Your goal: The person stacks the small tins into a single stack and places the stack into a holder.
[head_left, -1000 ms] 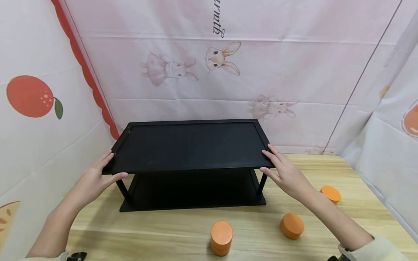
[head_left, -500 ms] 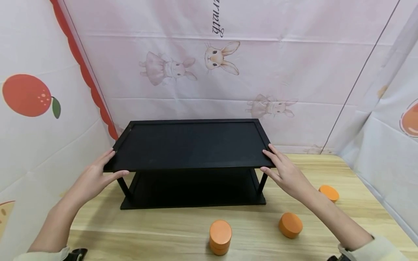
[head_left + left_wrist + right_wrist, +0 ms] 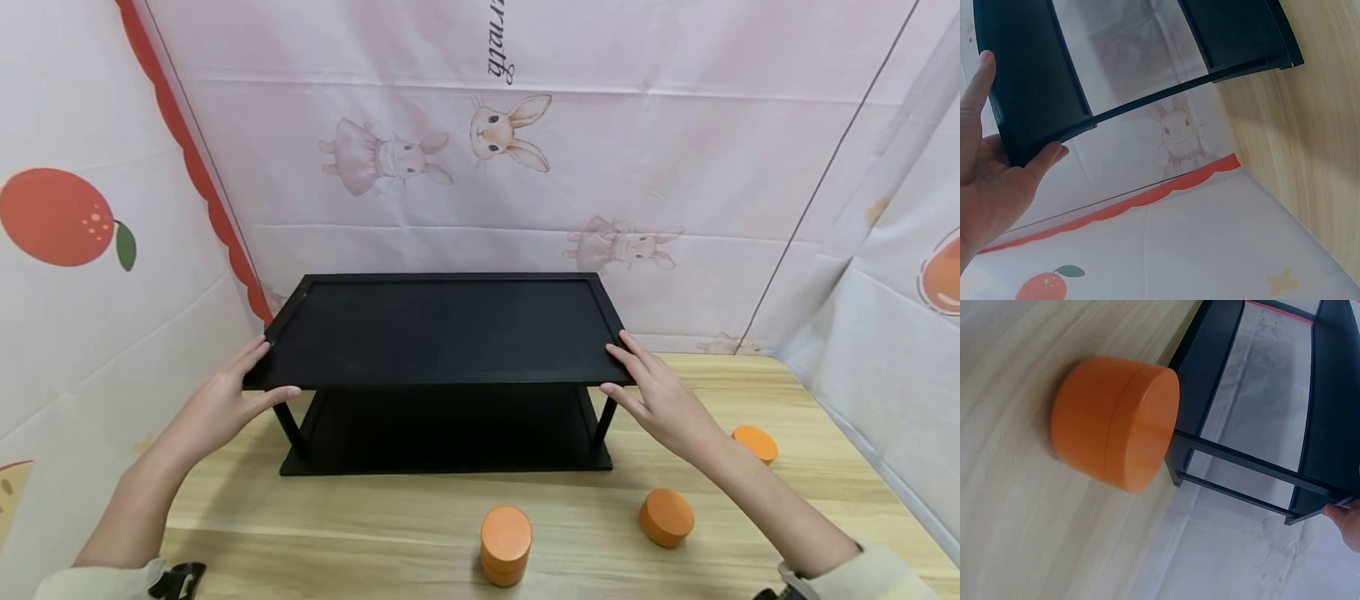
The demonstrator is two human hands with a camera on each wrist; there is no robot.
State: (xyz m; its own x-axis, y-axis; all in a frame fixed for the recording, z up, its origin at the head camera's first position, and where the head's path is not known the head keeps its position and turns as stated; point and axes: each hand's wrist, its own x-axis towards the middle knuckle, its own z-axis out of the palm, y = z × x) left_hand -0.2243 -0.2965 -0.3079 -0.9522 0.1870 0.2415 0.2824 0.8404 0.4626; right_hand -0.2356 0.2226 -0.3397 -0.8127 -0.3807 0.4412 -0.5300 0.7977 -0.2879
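Observation:
A black two-tier shelf rack (image 3: pixel 450 333) stands on the wooden table, its upper board joined to the lower one by thin posts. My left hand (image 3: pixel 217 408) holds the upper board's front left corner, fingers over the side edge and thumb at the front edge. On the opposite corner, my right hand (image 3: pixel 667 404) grips the board the same way. The left wrist view shows the left hand (image 3: pixel 997 187) around the corner of the rack (image 3: pixel 1029 69). Only part of the right hand (image 3: pixel 1347 525) shows in the right wrist view, at the rack's edge.
Three round orange containers stand on the table: one front centre (image 3: pixel 507 542), one front right (image 3: pixel 667 517), and one (image 3: pixel 756 444) partly behind my right forearm. Behind the rack hangs a pink rabbit-print cloth (image 3: pixel 480 183). White fruit-print cloth (image 3: pixel 82 333) covers the left side.
The rack's left end has shifted slightly right and back, its front edge now nearly level in view. Both hands have stayed on it, the left moving along with it.

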